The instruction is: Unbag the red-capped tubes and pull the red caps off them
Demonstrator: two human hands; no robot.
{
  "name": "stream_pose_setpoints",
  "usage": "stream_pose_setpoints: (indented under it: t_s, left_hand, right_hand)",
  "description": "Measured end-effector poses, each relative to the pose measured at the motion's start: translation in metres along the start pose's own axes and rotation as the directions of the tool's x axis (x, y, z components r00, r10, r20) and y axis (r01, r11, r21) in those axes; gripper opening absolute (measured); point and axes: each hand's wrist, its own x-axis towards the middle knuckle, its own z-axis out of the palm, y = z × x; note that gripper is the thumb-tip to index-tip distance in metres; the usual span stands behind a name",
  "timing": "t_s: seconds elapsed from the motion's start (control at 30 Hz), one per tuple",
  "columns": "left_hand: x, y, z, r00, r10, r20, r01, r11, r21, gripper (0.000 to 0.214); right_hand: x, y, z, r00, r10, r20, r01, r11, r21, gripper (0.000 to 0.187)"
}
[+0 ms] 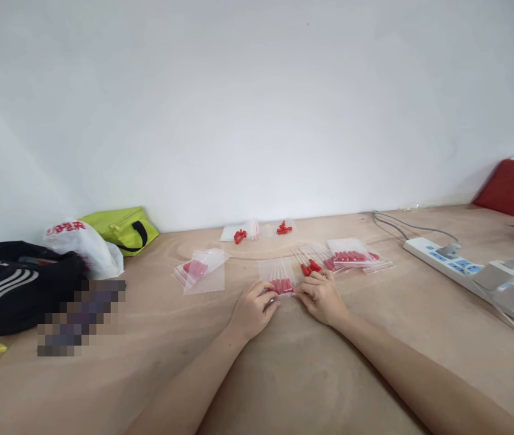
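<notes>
A tan-brown tabletop (284, 374) carries a long white plastic power strip (447, 266) at right. Nearer the middle, the left hand (253, 308), thumb and fingers slightly parted, touches the near left corner of a clear flat plastic bag (277, 270); I cannot tell if it grips. The right hand (322, 297) pinches the near right corner. Inside lie slim red-handled sticks (282, 286). Small piled red pieces (240, 236) lie farther off, slightly left.

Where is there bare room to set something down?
Bare surface lies between the left forearm and pixelated item, and between the right forearm and power strip. Crowded: around left hand and right hand, among clear bags and red-ended sticks.
</notes>
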Motion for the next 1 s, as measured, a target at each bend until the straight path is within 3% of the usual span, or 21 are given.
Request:
stream_pose_setpoints:
  t_s: [0.23, 0.47, 0.67, 1.0]
  left_hand:
    - [0.001, -0.001, 0.001, 0.999, -0.036, -0.003, 0.036, 0.999, -0.033, 0.020]
    - [-0.001, -0.002, -0.001, 0.983, -0.181, 0.027, 0.183, 0.975, -0.130, 0.012]
    - [0.001, 0.002, -0.002, 0.949, -0.312, 0.050, 0.315, 0.923, -0.220, 0.009]
    - [0.003, 0.005, -0.004, 0.934, -0.354, 0.051, 0.351, 0.883, -0.311, 0.013]
  right_hand:
    - [0.001, -0.002, -0.002, 0.999, -0.033, -0.036, 0.034, 0.999, 0.011, 0.013]
    - [0.003, -0.011, -0.003, 0.983, -0.181, -0.044, 0.182, 0.983, 0.025, 0.011]
    - [0.006, -0.014, 0.004, 0.981, -0.186, -0.052, 0.189, 0.981, 0.049, 0.010]
    - [0.010, -0.018, 0.013, 0.974, -0.195, -0.112, 0.203, 0.977, 0.061, 0.014]
